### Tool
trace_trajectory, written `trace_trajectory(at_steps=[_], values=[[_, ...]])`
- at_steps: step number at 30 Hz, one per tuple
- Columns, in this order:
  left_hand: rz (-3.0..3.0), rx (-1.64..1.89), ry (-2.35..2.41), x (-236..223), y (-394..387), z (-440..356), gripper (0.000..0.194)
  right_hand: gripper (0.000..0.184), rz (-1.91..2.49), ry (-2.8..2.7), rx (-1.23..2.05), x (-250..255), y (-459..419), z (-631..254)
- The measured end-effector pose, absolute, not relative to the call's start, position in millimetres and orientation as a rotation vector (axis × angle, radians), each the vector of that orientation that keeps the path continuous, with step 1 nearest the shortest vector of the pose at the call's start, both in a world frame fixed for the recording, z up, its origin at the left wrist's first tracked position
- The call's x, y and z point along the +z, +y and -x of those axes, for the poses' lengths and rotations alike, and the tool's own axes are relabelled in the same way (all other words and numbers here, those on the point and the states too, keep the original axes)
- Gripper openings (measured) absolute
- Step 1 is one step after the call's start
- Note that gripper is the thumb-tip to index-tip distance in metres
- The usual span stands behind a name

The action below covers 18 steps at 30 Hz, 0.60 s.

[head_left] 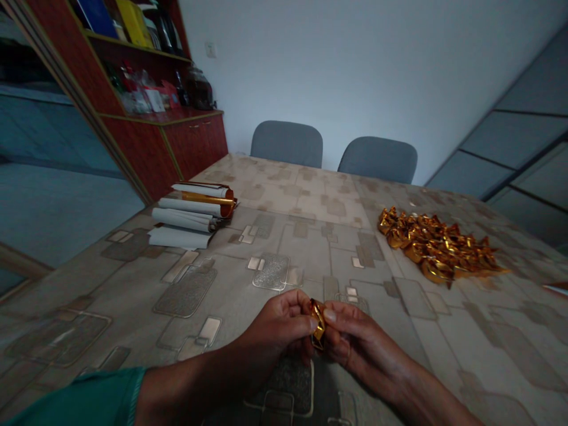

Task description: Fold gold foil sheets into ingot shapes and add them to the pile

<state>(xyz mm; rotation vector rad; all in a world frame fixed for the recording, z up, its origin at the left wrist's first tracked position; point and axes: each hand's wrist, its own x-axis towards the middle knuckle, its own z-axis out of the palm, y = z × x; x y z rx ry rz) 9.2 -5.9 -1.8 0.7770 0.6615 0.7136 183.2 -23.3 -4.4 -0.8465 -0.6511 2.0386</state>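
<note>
A small piece of folded gold foil paper (318, 331) is pinched between my two hands above the near part of the table. My left hand (288, 322) grips its left side, the thumb lying across the front of it. On the other side my right hand (350, 331) holds the foil paper between thumb and fingers. Several folded gold foil pieces (437, 242) stand in close rows at the right. To the left lie rolled or curled sheets of foil paper (190, 213), mostly with the pale backs outward and some gold showing.
The table (302, 195) has a patterned cover. Two grey chairs, a left one (286, 142) and a right one (379, 157), stand at its far side. A red-brown cabinet (195, 139) with bottles and packets is behind at left. Some flat object (557, 289) shows at the right edge.
</note>
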Motion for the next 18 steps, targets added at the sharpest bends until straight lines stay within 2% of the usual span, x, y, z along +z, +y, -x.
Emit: trace_trajectory(at_steps=[10,18], values=[[-0.733,0.691,0.571,-11,-4,-5,0.022,0.028,0.865,-0.630,2.036,-4,-24,-184],[-0.773,0.700,0.633,-9,-4,-8,0.029,0.032,0.909,-0.683,2.001,1,-26,-181]])
